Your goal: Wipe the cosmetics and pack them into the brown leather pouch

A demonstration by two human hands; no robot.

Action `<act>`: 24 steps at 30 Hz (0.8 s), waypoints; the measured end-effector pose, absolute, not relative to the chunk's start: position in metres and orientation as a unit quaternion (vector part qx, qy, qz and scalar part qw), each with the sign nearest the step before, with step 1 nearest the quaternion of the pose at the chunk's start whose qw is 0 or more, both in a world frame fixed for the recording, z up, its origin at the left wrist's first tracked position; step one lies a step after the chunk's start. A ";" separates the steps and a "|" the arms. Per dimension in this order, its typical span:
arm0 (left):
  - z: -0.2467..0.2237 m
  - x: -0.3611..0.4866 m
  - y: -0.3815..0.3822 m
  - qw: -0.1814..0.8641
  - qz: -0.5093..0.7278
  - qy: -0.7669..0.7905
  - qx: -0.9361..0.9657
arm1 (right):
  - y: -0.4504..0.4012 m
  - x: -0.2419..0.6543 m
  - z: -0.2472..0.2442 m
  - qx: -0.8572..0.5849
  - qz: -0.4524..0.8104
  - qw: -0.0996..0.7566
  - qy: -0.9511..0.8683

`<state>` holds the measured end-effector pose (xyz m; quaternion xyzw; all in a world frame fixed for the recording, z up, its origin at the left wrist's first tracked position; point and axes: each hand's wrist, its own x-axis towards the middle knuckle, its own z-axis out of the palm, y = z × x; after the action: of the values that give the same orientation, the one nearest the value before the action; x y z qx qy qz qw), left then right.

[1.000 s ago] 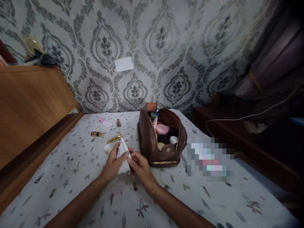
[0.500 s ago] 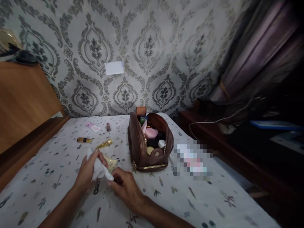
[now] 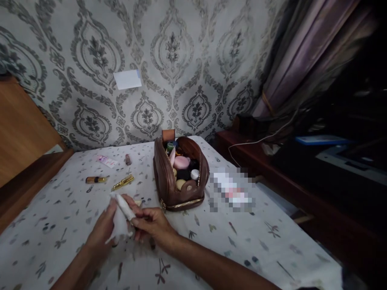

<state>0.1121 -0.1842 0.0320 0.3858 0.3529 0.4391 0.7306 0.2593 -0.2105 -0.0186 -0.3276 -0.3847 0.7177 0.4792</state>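
Between left hand point(image 3: 105, 225) and right hand point(image 3: 157, 225): crumpled white tissue point(image 3: 120, 224).

I'm in a home: damask-patterned wallpaper point(image 3: 172, 44), a tied-back curtain point(image 3: 302, 52) and leaf-printed cloth point(image 3: 229, 237) show it.

Two bare hands point(image 3: 155, 226), one white tissue point(image 3: 119, 225) and one brown cosmetic bag point(image 3: 165, 181) can be counted. On the printed sheet point(image 3: 252, 235), one gold tube point(image 3: 123, 183), one black-and-gold tube point(image 3: 95, 180), one pink-and-white packet point(image 3: 107, 161) and one pinkish-brown tube point(image 3: 127, 160) are seen; on the wallpaper point(image 3: 146, 28), one white card point(image 3: 127, 79).
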 end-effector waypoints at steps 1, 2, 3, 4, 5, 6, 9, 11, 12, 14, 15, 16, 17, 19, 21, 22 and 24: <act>0.031 0.114 -0.186 0.713 0.423 0.374 0.415 | -0.210 0.259 -0.020 -0.330 0.719 0.488 -0.370; 0.030 0.115 -0.188 0.693 0.406 0.393 0.448 | -0.209 0.258 -0.021 -0.332 0.716 0.501 -0.353; 0.029 0.116 -0.189 0.670 0.390 0.407 0.483 | -0.208 0.258 -0.022 -0.335 0.711 0.519 -0.336; 0.029 0.117 -0.189 0.648 0.375 0.419 0.514 | -0.207 0.258 -0.023 -0.339 0.702 0.539 -0.317; 0.029 0.117 -0.188 0.629 0.364 0.428 0.538 | -0.207 0.258 -0.024 -0.343 0.694 0.556 -0.302; 0.029 0.118 -0.188 0.616 0.358 0.435 0.551 | -0.207 0.258 -0.024 -0.345 0.689 0.565 -0.294; 0.027 0.118 -0.184 0.609 0.363 0.442 0.549 | -0.208 0.262 -0.021 -0.327 0.702 0.543 -0.324; 0.025 0.117 -0.183 0.613 0.373 0.446 0.536 | -0.209 0.267 -0.016 -0.318 0.700 0.520 -0.373; 0.024 0.116 -0.182 0.606 0.379 0.455 0.530 | -0.210 0.269 -0.014 -0.324 0.686 0.517 -0.396; 0.023 0.115 -0.182 0.583 0.379 0.488 0.527 | -0.209 0.274 -0.009 -0.347 0.640 0.535 -0.428; 0.023 0.114 -0.183 0.572 0.371 0.502 0.533 | -0.208 0.276 -0.006 -0.357 0.617 0.549 -0.437; 0.023 0.114 -0.183 0.563 0.357 0.510 0.544 | -0.207 0.278 -0.004 -0.362 0.598 0.561 -0.444; 0.024 0.113 -0.183 0.558 0.341 0.513 0.556 | -0.206 0.279 -0.003 -0.365 0.584 0.569 -0.450; 0.025 0.113 -0.184 0.558 0.317 0.511 0.572 | -0.205 0.280 0.000 -0.368 0.571 0.572 -0.459; 0.026 0.112 -0.184 0.566 0.302 0.514 0.570 | -0.204 0.280 0.001 -0.375 0.569 0.573 -0.456; 0.026 0.111 -0.184 0.573 0.294 0.519 0.563 | -0.204 0.280 0.002 -0.378 0.570 0.574 -0.450; 0.025 0.108 -0.184 0.600 0.261 0.515 0.553 | -0.204 0.279 0.002 -0.378 0.576 0.581 -0.433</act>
<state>0.1082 -0.1837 0.0248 0.5529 0.5151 0.2615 0.6005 0.2794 -0.2041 0.0020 -0.3783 -0.4327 0.5762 0.5811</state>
